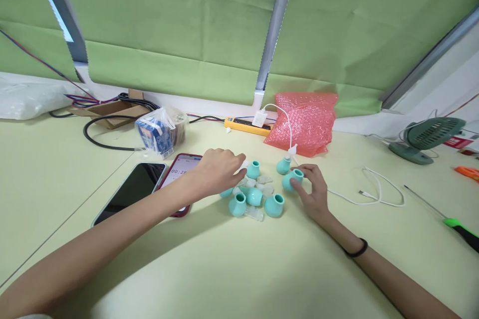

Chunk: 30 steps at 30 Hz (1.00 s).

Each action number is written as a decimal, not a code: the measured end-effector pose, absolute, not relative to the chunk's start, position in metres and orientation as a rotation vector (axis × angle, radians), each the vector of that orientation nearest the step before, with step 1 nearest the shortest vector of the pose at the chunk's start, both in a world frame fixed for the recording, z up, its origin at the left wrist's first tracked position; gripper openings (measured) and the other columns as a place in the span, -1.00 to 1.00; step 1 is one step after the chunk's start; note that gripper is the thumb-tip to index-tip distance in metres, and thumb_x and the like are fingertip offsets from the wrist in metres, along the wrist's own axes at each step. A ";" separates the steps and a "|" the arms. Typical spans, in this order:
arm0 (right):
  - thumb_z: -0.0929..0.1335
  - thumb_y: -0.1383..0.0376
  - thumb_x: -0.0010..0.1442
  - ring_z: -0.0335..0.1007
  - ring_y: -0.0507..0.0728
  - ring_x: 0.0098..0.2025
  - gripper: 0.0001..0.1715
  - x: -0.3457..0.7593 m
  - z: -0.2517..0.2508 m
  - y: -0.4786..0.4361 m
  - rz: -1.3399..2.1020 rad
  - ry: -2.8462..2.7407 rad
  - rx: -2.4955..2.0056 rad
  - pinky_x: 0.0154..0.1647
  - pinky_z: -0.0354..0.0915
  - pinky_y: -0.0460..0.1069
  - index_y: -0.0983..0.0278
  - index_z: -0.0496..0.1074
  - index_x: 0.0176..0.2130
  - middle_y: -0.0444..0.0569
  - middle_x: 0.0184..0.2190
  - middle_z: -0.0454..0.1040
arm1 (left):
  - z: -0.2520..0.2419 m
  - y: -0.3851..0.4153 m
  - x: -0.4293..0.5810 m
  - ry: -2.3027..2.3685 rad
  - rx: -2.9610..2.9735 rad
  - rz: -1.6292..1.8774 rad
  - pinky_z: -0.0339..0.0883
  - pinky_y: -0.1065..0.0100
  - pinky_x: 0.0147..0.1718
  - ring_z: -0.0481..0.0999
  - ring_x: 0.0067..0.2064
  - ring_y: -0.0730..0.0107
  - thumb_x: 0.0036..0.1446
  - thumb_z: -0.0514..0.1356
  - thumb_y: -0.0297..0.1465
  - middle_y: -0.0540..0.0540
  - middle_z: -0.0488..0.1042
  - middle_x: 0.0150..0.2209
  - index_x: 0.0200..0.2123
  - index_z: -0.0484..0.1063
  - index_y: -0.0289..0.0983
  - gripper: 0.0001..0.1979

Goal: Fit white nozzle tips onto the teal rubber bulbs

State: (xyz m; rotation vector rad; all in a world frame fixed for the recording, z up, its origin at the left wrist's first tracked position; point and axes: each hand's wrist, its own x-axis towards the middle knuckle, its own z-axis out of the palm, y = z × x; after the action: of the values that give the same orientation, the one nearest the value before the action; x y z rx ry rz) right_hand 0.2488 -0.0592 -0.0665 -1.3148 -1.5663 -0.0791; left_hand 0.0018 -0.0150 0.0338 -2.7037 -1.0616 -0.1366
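Note:
My right hand [314, 193] has its thumb and fingers closed around a teal rubber bulb [292, 181], its round mouth facing up. Just behind it stands another teal bulb [283, 165] with a white tip [293, 149] fitted in its mouth. My left hand [221, 172] is curled above the left side of a small pile. A whitish bit shows by its thumb and index finger, but I cannot make out what they hold. In the pile are several teal bulbs [275, 206], some upright and some lying over, among translucent plastic nozzles [255, 214].
Two phones, one black-screened [130, 193] and one red-cased [181, 165], lie left under my forearm. Behind are a bagged blue roll [155, 132], a yellow power strip [245, 126] and pink bubble wrap [305, 122]. At right are a white cable [379, 194], a screwdriver [454, 224] and a fan [430, 134].

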 end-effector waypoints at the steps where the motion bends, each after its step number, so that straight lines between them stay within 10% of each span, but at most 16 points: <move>1: 0.32 0.23 -0.01 0.24 0.14 -0.23 -0.79 0.247 -0.066 -0.060 -0.084 -1.620 -1.312 -0.22 0.21 0.05 0.26 0.37 -0.31 -0.03 -0.30 0.25 | 0.034 -0.015 0.002 -1.055 -2.700 -0.136 0.10 0.40 -0.59 0.43 -0.44 0.21 0.11 -0.10 -0.28 -0.14 0.42 -0.48 -0.31 0.31 -0.30 -0.72; 14: 0.17 0.11 0.14 -0.04 0.30 0.07 -0.50 0.257 -0.064 -0.043 -0.300 -1.813 -1.628 -0.06 -0.01 0.30 0.03 0.06 0.08 0.00 0.11 -0.03 | 0.036 -0.019 0.001 -1.041 -2.705 -0.132 0.12 0.38 -0.57 0.43 -0.45 0.21 0.12 -0.09 -0.29 -0.15 0.42 -0.49 -0.33 0.32 -0.30 -0.73; 30: 0.25 0.16 0.05 -0.02 0.30 0.02 -0.44 0.254 -0.056 -0.050 -0.545 -1.597 -1.374 -0.05 -0.03 0.26 0.20 0.09 0.05 0.07 -0.09 0.17 | 0.040 -0.022 0.000 -1.055 -2.670 -0.185 0.02 0.43 -0.63 0.42 -0.47 0.24 0.13 -0.10 -0.28 -0.11 0.40 -0.52 -0.39 0.30 -0.30 -0.73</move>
State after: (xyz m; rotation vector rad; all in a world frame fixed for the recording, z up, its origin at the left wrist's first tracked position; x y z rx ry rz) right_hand 0.2537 -0.0499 -0.0562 -1.3740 -1.5965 -0.5450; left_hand 0.0003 -0.0219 0.0396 -2.6704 -1.0548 -0.1849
